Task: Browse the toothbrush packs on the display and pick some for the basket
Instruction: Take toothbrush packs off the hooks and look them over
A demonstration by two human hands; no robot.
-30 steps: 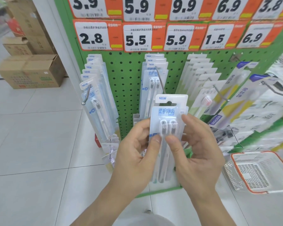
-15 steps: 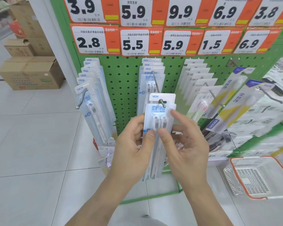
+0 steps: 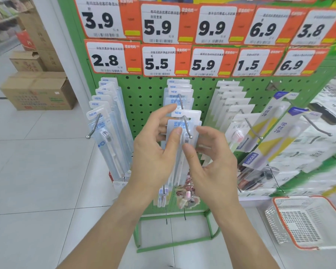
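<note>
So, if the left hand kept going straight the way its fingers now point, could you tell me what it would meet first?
Probably the toothbrush packs hanging further back on the middle hook: the left hand points up and toward the pegboard, its forefinger tip near them. Depth is unclear.

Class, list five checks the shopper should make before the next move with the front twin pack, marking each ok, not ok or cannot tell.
1. Toothbrush pack free of the hook: not ok, the hook passes through its hole.
2. Left hand pinches the pack: ok.
3. Right hand has a firm hold: cannot tell.
4. Basket has room: ok.
5. Which price applies: cannot tell.
</note>
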